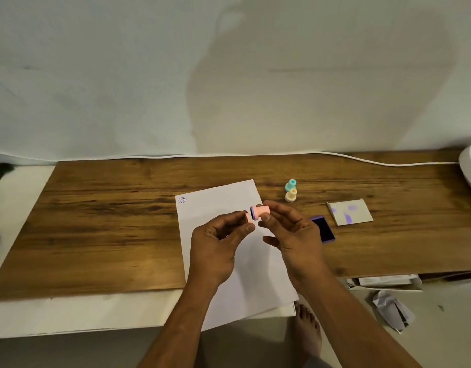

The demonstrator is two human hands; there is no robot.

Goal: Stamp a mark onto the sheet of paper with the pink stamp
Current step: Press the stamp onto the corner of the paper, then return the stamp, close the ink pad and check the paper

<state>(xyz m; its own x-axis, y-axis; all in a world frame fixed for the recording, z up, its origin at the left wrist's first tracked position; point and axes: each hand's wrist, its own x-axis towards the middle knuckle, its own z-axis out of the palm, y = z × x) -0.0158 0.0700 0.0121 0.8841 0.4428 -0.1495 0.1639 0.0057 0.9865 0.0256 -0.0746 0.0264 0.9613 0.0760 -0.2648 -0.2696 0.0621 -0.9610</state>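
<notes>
My right hand point(290, 229) pinches the pink stamp point(260, 210) on its side, purple stamping face turned left. My left hand point(221, 237) holds a small pink cap point(248, 218) right beside that face, fingers curled around it. Both hands hover above the white sheet of paper point(218, 205), which lies on the wooden board point(109, 221) and hangs over its front edge. A small purple smiley mark point(182, 200) sits in the sheet's far left corner.
A teal stamp point(291, 185) and a cream stamp point(291, 195) stand behind the sheet. A purple ink pad point(323, 229) lies open to the right, next to a card with purple smudges point(350, 211). A white cable point(361, 158) runs along the board's back edge. Crumpled paper point(392, 310) lies on the floor.
</notes>
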